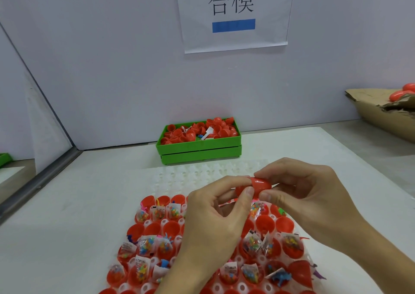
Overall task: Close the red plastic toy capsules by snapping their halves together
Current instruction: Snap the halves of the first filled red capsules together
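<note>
My left hand (pixel 215 213) and right hand (pixel 298 192) both pinch one red capsule (pixel 258 185) mid-frame — above the filled tray (pixel 242 287).

L hand (pixel 215 213) fingers pinching, R hand (pixel 298 192) likewise, thumbs prob. touching

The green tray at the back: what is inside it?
The green tray holds a heap of loose red capsule halves with some white paper slips among them. Whatever lies beneath the heap is covered.
</note>
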A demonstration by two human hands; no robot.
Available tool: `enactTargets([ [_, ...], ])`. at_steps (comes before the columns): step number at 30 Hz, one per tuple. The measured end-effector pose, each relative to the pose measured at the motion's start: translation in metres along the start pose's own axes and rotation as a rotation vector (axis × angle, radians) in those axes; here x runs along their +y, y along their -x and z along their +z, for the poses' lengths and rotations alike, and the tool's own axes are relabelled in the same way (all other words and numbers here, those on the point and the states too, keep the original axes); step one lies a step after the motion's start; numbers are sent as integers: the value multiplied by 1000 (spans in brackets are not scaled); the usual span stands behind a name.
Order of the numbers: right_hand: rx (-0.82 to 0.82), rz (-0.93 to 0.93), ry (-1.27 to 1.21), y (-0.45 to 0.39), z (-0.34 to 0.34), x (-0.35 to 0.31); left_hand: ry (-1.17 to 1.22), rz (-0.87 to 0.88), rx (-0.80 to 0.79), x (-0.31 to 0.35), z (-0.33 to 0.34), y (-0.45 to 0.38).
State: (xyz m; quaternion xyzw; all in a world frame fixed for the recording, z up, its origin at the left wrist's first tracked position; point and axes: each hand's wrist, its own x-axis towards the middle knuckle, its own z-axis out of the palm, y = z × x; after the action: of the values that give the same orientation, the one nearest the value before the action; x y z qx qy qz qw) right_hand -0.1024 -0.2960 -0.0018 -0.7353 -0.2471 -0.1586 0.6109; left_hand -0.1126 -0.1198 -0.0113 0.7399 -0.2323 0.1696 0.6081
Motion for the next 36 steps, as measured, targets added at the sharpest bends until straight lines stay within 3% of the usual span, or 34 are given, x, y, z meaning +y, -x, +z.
enactTargets([
  [8,5,-11,-17,0,2,-2,167,-87,40,-1,1,-1],
  [24,58,-3,51,0,2,-8,222,-160,-68,0,-7,-5],
  [36,39,36,-72,1,2,-10,157,-127,40,-1,-5,-6],
])
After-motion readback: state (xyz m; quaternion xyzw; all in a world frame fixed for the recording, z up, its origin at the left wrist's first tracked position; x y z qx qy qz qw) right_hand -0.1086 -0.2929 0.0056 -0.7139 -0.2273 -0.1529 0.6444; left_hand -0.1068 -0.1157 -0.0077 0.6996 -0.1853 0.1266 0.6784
